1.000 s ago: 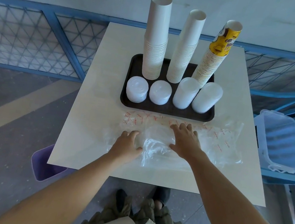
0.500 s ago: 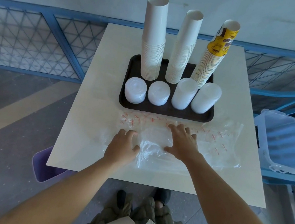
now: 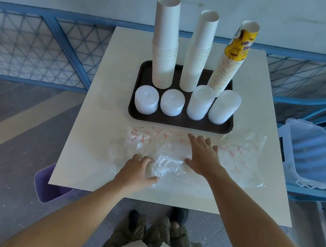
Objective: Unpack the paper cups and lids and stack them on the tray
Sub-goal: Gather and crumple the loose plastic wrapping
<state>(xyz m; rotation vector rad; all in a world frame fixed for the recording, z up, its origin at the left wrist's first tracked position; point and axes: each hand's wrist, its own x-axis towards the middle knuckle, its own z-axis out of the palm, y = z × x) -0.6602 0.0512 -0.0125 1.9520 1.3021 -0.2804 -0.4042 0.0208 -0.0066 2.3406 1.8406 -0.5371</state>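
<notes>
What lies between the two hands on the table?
Crumpled clear plastic wrap fills the gap between the left hand and right hand; both touch it. The head view shows this.
</notes>
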